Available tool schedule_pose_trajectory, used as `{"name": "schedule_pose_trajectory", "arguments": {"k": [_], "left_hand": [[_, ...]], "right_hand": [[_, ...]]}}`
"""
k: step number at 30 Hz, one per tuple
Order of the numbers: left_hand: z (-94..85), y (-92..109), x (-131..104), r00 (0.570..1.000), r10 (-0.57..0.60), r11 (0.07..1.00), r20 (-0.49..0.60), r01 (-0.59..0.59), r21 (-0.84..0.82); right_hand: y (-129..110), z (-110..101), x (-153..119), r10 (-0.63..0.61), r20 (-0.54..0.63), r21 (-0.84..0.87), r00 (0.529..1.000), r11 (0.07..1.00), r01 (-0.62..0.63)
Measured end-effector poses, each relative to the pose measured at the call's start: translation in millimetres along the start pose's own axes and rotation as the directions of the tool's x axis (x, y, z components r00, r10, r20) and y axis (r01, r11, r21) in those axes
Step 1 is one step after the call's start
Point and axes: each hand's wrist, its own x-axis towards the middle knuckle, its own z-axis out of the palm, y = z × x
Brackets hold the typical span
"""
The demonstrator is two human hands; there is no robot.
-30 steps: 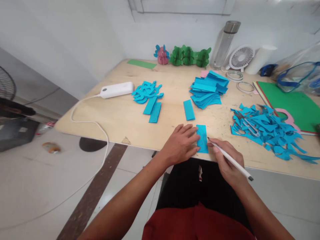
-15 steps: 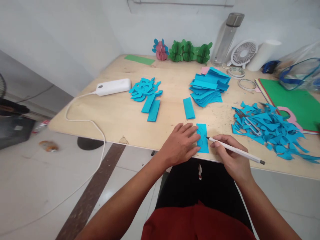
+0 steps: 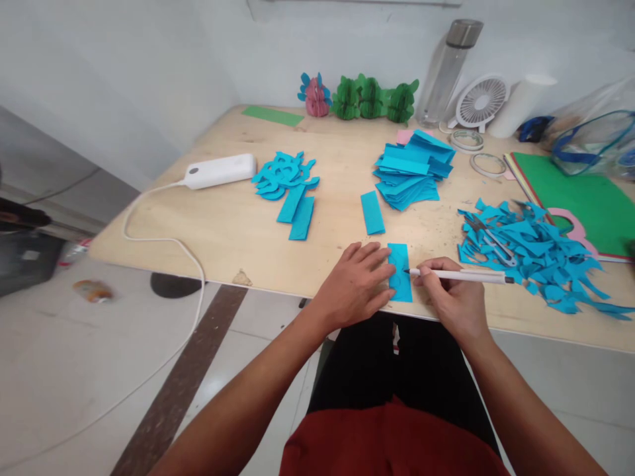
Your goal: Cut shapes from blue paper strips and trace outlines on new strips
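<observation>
A small blue paper strip lies at the table's front edge, with faint drawn lines on it. My left hand rests flat with fingers spread, its fingertips on the strip's left side. In my right hand is a white pen, its dark tip over the right part of the strip; whether the tip touches the paper I cannot tell. Just beyond lies another folded blue strip. Farther back sits a pile of folded blue paper.
Blue scraps with scissors in them lie at right, by a green sheet. Cut blue shapes and a white power bank with a cable are at left. Paper figures, a bottle and a fan line the wall.
The pen has swung to a flatter angle across the strip, its rear end moving away from me. My left hand stays on the paper.
</observation>
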Motion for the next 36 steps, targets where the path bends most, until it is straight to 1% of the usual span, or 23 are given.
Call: {"name": "schedule_pose_trajectory", "arguments": {"k": [5,15,21,29,36], "left_hand": [[-0.1,0.2,0.0,1.000,-0.003,1.000,-0.004,0.003,-0.006],[-0.4,-0.4,-0.1,1.000,0.000,1.000,-0.004,-0.001,-0.008],[-0.1,-0.5,-0.2,1.000,-0.006,1.000,-0.006,0.006,-0.023],[0.5,-0.7,0.6,0.999,-0.031,0.998,-0.015,0.030,-0.063],[0.7,-0.4,0.1,1.000,-0.022,0.998,-0.022,0.021,-0.060]], "right_hand": [[1.0,0.6,-0.3,-0.010,-0.007,0.012,1.000,1.000,0.010],[4.0,0.3,-1.7,0.015,0.009,0.013,1.000,1.000,-0.015],[5.4,0.6,-2.4,-0.002,0.011,0.010,1.000,1.000,0.002],[5.2,0.7,-2.8,0.005,-0.004,0.004,1.000,1.000,-0.005],[6.3,0.2,-3.5,0.011,0.008,0.009,1.000,1.000,-0.011]]}}
